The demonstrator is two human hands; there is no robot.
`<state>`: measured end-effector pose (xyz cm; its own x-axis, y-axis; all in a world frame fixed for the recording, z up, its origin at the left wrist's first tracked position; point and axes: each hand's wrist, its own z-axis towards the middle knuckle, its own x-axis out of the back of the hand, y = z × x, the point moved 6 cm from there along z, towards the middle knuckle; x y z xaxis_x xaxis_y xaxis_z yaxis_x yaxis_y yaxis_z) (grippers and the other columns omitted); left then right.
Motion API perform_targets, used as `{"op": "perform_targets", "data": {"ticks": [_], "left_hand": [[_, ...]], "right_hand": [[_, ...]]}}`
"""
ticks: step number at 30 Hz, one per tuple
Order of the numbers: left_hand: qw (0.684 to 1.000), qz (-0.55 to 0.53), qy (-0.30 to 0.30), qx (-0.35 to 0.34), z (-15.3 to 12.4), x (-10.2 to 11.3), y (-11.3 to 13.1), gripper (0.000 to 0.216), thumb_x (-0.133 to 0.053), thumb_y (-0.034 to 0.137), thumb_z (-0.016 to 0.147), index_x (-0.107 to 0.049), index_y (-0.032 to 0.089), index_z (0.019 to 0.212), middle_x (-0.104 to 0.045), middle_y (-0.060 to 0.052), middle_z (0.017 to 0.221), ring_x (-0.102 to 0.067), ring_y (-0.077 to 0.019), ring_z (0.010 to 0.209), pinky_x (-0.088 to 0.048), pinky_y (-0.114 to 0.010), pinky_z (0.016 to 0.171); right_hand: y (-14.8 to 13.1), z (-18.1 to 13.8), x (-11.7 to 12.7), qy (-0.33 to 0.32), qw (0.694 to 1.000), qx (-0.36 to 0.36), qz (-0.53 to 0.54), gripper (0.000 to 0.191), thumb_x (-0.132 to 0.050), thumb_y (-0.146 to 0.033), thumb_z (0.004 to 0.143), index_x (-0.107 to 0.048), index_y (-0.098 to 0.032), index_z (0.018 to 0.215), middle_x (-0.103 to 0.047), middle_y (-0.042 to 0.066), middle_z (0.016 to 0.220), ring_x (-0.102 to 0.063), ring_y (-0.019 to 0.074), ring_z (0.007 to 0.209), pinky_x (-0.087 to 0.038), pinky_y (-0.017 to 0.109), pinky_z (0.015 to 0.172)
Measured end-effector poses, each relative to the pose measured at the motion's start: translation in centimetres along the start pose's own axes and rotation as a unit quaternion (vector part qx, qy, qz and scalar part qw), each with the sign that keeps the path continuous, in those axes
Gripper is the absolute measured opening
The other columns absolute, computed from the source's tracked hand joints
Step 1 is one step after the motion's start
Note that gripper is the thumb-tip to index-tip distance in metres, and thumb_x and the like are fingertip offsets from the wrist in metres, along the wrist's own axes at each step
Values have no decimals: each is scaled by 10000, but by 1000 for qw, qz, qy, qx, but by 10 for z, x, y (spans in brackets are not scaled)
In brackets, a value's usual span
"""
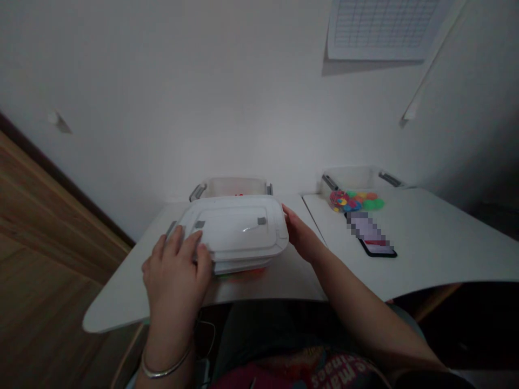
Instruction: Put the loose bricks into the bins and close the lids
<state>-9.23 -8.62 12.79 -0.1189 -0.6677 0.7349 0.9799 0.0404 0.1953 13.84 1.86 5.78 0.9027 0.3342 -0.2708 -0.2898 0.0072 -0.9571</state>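
Note:
A white plastic lid (237,227) lies on top of a clear box (239,265) on the white table (121,292). My left hand (176,273) rests on the lid's near left corner with its fingers spread flat over the edge. My right hand (300,232) presses against the lid's right edge, fingers curled round the rim. Coloured pieces show faintly through the box's front wall.
A second clear box (231,187) with grey latches stands behind the first. At the right, another clear box (357,183) holds colourful round pieces (357,201). A phone (371,235) lies on the right table. The wall is close behind; wooden floor at left.

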Motion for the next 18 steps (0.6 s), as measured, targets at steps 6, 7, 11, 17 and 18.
{"op": "perform_targets", "data": {"ticks": [6, 7, 11, 17, 18], "left_hand": [[999, 10, -21, -42, -11, -1, 24, 392, -404, 360, 904, -646, 172, 1148, -536, -171, 1360, -442, -385, 1295, -398, -590, 1013], [998, -3, -19, -56, -13, -1, 28, 381, -419, 366, 902, -638, 178, 1150, -530, -167, 1366, -436, -384, 1301, -401, -586, 1015], [987, -85, -14, -133, -24, -6, 51, 380, -476, 368, 887, -569, 202, 1216, -451, -157, 1444, -410, -368, 1333, -414, -563, 1028], [960, -191, -20, -203, -32, -16, 90, 652, -568, 360, 850, -330, 187, 1432, -363, -180, 1502, -360, -333, 1383, -401, -510, 1086], [955, -208, -28, -208, -32, -19, 96, 667, -569, 355, 851, -309, 187, 1442, -359, -178, 1505, -351, -325, 1391, -402, -503, 1090]], "right_hand": [[-7, -24, 30, 72, 997, -25, -21, 737, -638, -419, 708, -398, -277, 1390, -566, 53, 1356, -616, 251, 1061, -511, 325, 743], [-10, -28, 37, 86, 996, -20, -26, 724, -631, -408, 703, -415, -265, 1379, -568, 56, 1355, -619, 251, 1061, -513, 331, 755], [-26, -48, 66, 151, 987, 15, -52, 602, -594, -382, 715, -525, -231, 1294, -573, 57, 1360, -590, 262, 1150, -509, 367, 869], [-46, -68, 116, 238, 967, 73, -57, 455, -580, -398, 733, -636, -207, 1142, -685, 58, 1174, -612, 261, 1122, -503, 398, 928], [-49, -70, 124, 248, 963, 90, -60, 439, -567, -408, 748, -641, -208, 1131, -686, 58, 1165, -614, 256, 1116, -503, 401, 929]]}}
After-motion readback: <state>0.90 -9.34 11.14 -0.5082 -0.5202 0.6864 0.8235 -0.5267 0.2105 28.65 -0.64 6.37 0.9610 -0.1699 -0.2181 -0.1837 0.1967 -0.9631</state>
